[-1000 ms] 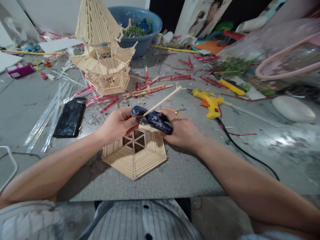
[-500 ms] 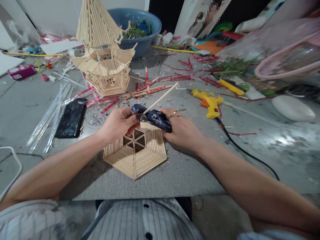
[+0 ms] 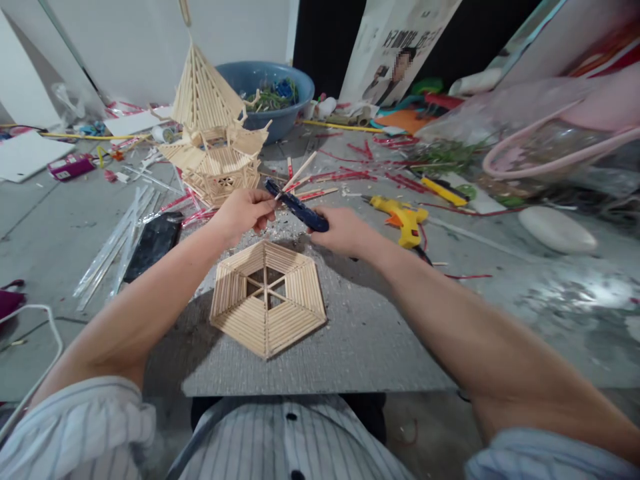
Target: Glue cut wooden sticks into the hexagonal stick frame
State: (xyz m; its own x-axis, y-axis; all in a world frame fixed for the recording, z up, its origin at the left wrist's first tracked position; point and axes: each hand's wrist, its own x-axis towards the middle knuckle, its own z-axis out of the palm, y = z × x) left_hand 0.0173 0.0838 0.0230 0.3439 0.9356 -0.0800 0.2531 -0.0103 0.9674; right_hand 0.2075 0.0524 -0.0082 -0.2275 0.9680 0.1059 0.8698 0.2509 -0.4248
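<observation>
Pinched between the fingers of my left hand (image 3: 249, 212) is a thin wooden stick (image 3: 303, 169), which slants up to the right across the far end of a dark blue hand cutter (image 3: 302, 212). My right hand (image 3: 340, 230) is wrapped round the cutter's near end. Whether the blades touch the stick is too small to tell. Below both hands, a hexagonal stick panel (image 3: 290, 323) with a spoked opening in its middle lies flat on the grey board (image 3: 360, 353). Behind my left hand stands a tiered stick pagoda (image 3: 207, 100) with a pointed roof.
A yellow glue gun (image 3: 407, 220) lies right of my right hand, its cord running behind my forearm. A black phone (image 3: 154, 245) and clear plastic strips (image 3: 107, 250) are at left. Red wrappers (image 3: 345, 175) litter the middle. A blue basin (image 3: 295, 100) stands behind.
Both hands have moved up and away from me with the cutter and stick, uncovering the whole hexagonal panel. The camera view has shifted slightly.
</observation>
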